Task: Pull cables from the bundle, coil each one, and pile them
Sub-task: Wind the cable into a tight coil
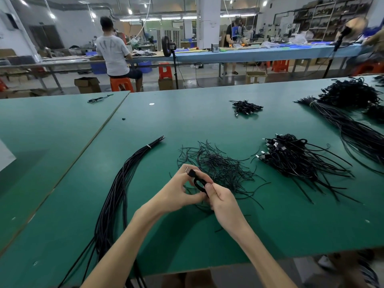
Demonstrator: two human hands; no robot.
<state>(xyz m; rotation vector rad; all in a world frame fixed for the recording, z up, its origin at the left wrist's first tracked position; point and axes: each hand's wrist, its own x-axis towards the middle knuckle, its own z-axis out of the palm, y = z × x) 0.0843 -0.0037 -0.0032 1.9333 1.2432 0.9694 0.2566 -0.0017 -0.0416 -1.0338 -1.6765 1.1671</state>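
Together, both hands grip one coiled cable (pixel 199 182).
Left hand (pixel 178 192) pinches the plug end; right hand (pixel 221 197) clasps the loop.

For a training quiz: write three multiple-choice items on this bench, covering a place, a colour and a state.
1. The heap of thin wires lies: A) on a stool B) just beyond the left hand and right hand C) on the floor
2. The table is: A) red B) green C) white
3. The cable is: A) flat on the table B) dangling C) looped, held in both hands
Answers: 1 B, wires spread past both hands; 2 B, green top; 3 C, both hands pinch the loop.
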